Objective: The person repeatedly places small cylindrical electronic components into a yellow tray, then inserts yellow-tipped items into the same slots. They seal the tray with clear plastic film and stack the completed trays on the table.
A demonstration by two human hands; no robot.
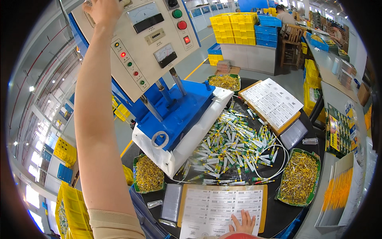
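My left hand (pixel 104 11) reaches up to the top of a cream control panel (pixel 145 51). Its fingers are bent against the panel's upper left; the picture's edge cuts off what they grip. Flat on a printed white sheet (pixel 215 207) lies my right hand (pixel 243 224), fingers spread. That sheet rests on a tan board (pixel 259 209) at the near edge of a round black table. Beyond it is a loose heap of small white-and-green tubes (pixel 234 145) with yellow caps. The panel belongs to a machine with a blue press plate (pixel 179 107) on metal posts.
Trays of small yellow parts stand left (pixel 149 173), right (pixel 299 177) and behind (pixel 225 82). A second sheeted board (pixel 272 103) lies far right. A white cable (pixel 287 153) loops around the tubes. Yellow crates (pixel 234 28) stack at the back; people work at a bench (pixel 338 85) on the right.
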